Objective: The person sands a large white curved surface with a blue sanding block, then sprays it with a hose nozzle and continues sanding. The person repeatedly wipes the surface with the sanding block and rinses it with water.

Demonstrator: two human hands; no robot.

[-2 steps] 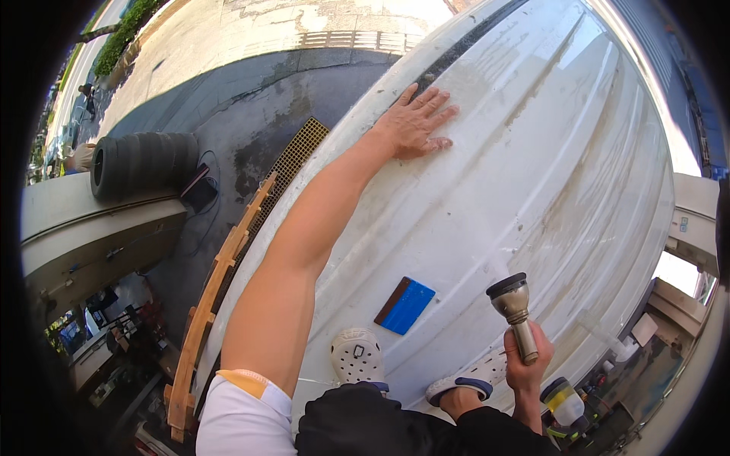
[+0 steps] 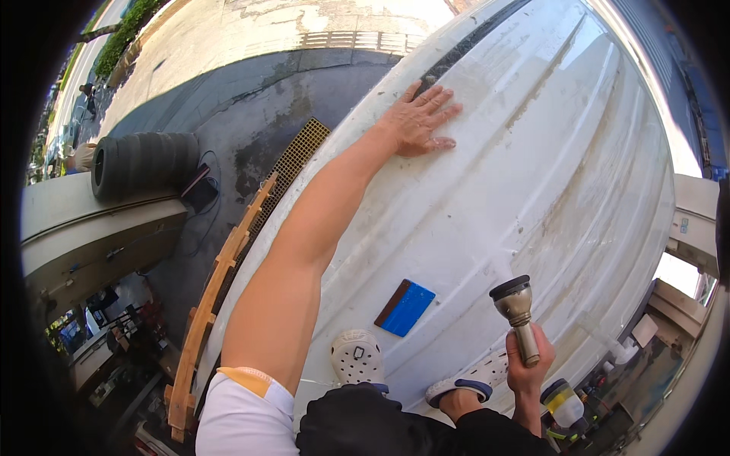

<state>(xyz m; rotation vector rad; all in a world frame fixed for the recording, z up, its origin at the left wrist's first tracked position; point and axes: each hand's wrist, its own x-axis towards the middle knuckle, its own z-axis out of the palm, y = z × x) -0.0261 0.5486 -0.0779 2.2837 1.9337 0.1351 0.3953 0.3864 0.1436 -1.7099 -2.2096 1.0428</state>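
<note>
My left hand (image 2: 418,121) lies spread flat near the left edge of a wet white vehicle roof (image 2: 456,220) with long raised ribs. Its fingers point toward a dark strip (image 2: 464,57) along that edge. Low on the right, my right hand (image 2: 526,361) is wrapped round the metal handle of a hose nozzle (image 2: 515,304) with a wide black-rimmed head. Pale mist, apparently spray, shows just beyond the head. Between my arms a flat blue squeegee card (image 2: 408,308) with a brown edge rests on the roof, touched by neither hand.
I stand on the roof in white clogs (image 2: 357,357). Past its left edge, lower down, are a wooden ladder-like frame (image 2: 199,327), a yellow grating (image 2: 300,148) and stacked tyres (image 2: 144,163). A bottle with a yellow band (image 2: 563,403) is at lower right.
My left hand has shifted very slightly up and to the right, still flat on the roof. The hose nozzle has moved a touch to the right. The blue card appears still.
</note>
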